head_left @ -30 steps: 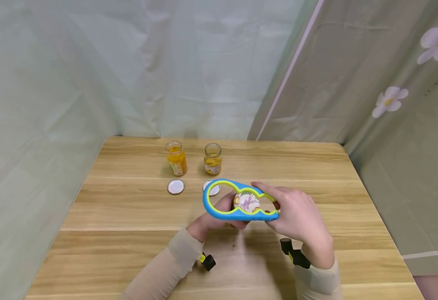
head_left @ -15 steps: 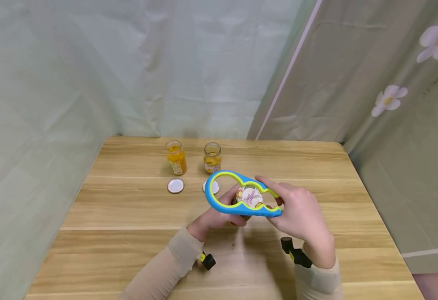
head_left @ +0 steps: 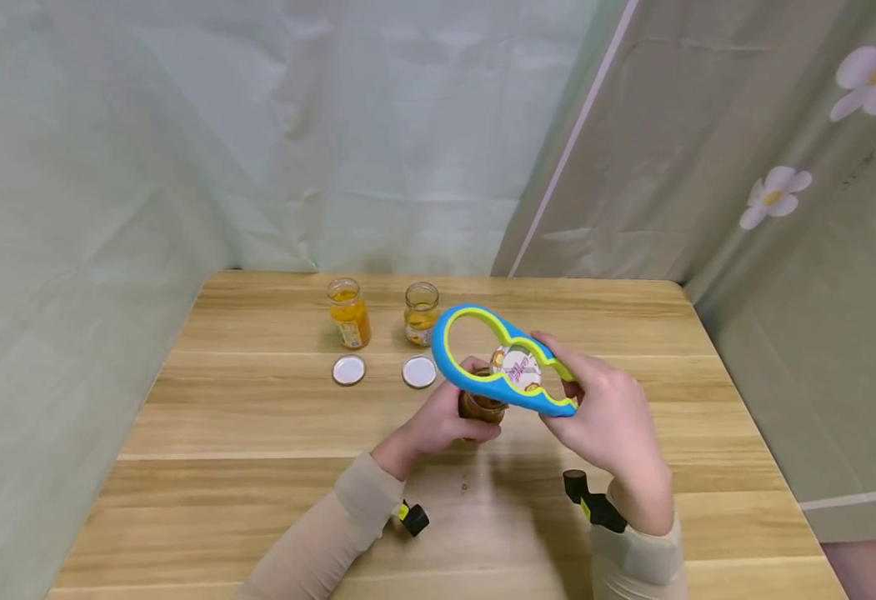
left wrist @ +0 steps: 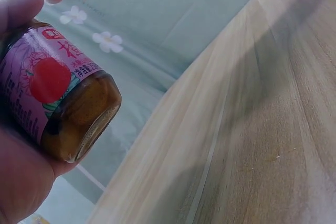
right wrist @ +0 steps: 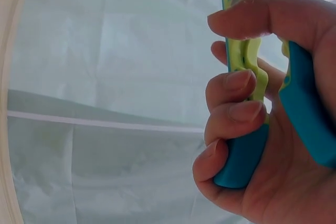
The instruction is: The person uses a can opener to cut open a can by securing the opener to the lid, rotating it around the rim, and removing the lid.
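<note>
My left hand (head_left: 438,423) grips a glass jar (head_left: 480,408) of brown contents, raised over the table. In the left wrist view the jar (left wrist: 79,114) is tilted, with a pink label and a red fruit printed on it. A blue and yellow-green jar opener (head_left: 445,354) is held by its handles in my right hand (head_left: 606,408). Caught between its scalloped sides is a printed white lid (head_left: 518,368), off the jar's mouth and up to its right. In the right wrist view my fingers curl round the opener's blue handle (right wrist: 242,156).
Two open glass jars stand at the back: a tall orange one (head_left: 350,317) and a shorter one with yellow contents (head_left: 421,317). In front of them lie two lids, left (head_left: 349,369) and right (head_left: 418,372). Small crumbs (head_left: 464,483) dot the wooden table (head_left: 257,500).
The opener has risen and shifted right and away, carrying the lid off the jar. The jar's mouth now shows in my left hand, which has hardly moved.
</note>
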Tool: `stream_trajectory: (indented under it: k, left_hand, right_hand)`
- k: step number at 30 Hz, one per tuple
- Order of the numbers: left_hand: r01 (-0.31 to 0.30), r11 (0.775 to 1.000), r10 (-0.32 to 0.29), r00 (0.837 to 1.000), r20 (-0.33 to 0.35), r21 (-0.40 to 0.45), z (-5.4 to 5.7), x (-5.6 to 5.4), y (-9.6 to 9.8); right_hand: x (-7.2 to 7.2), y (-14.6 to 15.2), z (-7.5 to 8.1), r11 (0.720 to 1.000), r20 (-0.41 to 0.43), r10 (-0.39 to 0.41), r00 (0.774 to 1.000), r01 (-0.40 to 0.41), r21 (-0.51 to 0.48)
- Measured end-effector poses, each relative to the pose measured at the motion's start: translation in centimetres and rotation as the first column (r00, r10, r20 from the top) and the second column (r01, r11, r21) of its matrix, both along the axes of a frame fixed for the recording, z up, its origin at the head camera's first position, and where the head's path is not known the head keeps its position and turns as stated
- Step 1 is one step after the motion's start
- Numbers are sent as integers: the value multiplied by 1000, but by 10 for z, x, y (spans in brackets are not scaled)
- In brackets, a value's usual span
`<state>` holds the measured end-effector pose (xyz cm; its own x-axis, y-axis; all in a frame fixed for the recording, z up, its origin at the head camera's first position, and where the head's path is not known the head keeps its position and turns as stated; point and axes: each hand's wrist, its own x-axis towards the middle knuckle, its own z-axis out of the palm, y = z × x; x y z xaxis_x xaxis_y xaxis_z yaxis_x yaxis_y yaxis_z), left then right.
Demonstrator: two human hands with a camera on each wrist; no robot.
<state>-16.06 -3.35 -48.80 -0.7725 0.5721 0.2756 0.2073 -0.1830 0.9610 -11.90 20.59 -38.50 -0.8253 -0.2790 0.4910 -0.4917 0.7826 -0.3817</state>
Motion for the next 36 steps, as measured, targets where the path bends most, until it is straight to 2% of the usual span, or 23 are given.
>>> stream_trajectory:
  k: [4, 13, 22, 29, 36]
  left_hand:
    - [-10, 1000, 10, 1000, 4, -16, 0, 1, 1]
    - [-76, 996, 76, 997, -3, -50, -3, 1, 1]
    - [-145, 986, 144, 989, -15, -77, -5, -3, 0]
    - [-156, 986, 154, 987, -49, -57, -9, -8, 0]
    - [-200, 977, 196, 979, -53, -75, -11, -12, 2]
  right_hand:
    - [0, 1, 2, 999, -2, -25, 1000, 25, -21]
    - [-2, 4, 3, 999, -42, -36, 998, 35, -41]
    - [-2, 7, 2, 997, -25, -66, 997, 65, -51]
    - [-2, 9, 1, 996, -25, -77, 997, 76, -45]
    - [-2, 11, 1, 996, -23, -84, 996, 83, -37]
